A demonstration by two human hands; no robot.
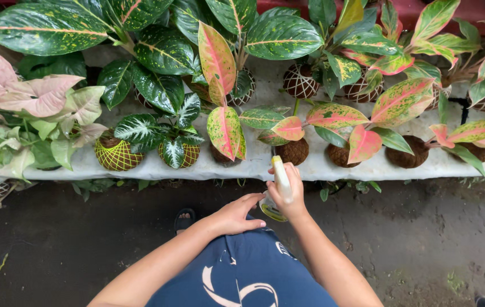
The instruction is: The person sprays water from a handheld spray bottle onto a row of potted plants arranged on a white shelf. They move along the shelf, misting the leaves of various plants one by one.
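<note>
One right hand [289, 196] grips a spray bottle [280, 185] near moss-ball plants [292, 151].

Right hand [289, 196] gripping spray bottle [281, 177], left hand [237, 215] alongside, below moss-ball plants [292, 149].

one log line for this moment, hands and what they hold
right hand: grips spray bottle | left hand: empty, beside bottle base | ahead: moss-ball plants on shelf

**Both arms out front**

My right hand [289, 193] is raised, fingers curled tight in a grip, forearm angled up from lower right. My left hand [237, 215] lies flat, fingers together and pointing right, just beside it.
</note>
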